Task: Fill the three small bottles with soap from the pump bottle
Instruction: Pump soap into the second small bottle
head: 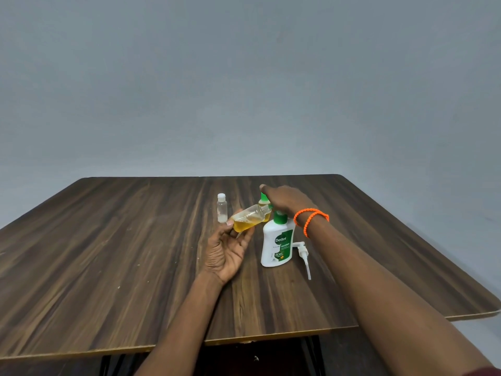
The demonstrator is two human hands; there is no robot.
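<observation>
Amber soap half-fills the tilted small bottle [250,219] gripped in the left hand [227,253], its neck angled toward the right hand [284,199], whose fingers, grip unclear, reach over the green-capped bottle [263,200], seemingly for capping

head-worn view, angled down, table [108,253] near

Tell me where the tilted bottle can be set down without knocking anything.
Bare wooden table lies left of the left hand and the clear white-capped bottle; the near edge is bare too. It is crowded around the white pump bottle, the detached white pump and the right hand.
</observation>
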